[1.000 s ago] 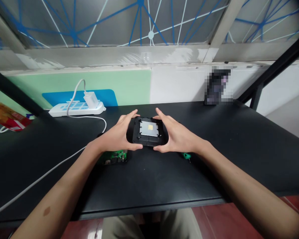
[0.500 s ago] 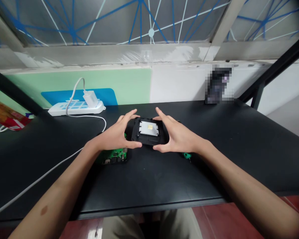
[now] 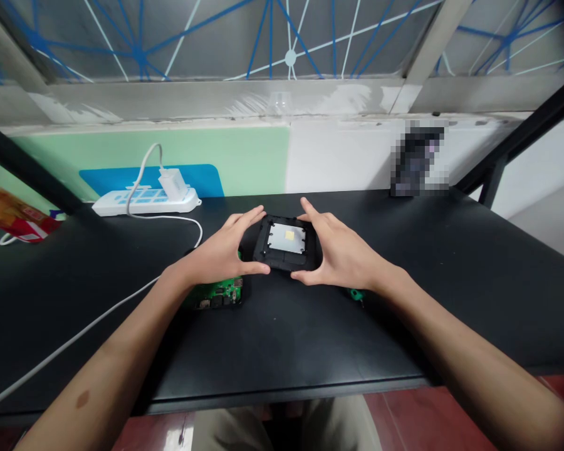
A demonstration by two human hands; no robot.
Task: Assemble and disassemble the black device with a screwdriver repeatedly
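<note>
Between my two hands is a black case cover (image 3: 282, 260), its inner side facing me. A silver metal plate (image 3: 278, 238) with a small pale yellow square pad (image 3: 290, 235) is fixed in it. My left hand (image 3: 216, 254) grips the cover's left end, thumb at the near edge and fingers at the far edge. My right hand (image 3: 345, 254) holds the right end the same way. Partly hidden under my left hand, a green circuit board (image 3: 223, 289) lies on the table. Beside my right wrist, a small green object (image 3: 356, 294) is mostly covered.
A white power strip (image 3: 113, 204) with a plugged-in charger (image 3: 173, 184) stands at the back left, its white cable (image 3: 98, 317) crossing the table (image 3: 282, 351). A red and orange packet (image 3: 16, 213) lies far left. A dark, blurred-out object (image 3: 413, 163) leans on the wall.
The case cover has turned slightly, so more of its inner side shows. Both hands keep their grip on it. The whole view has shifted a little.
</note>
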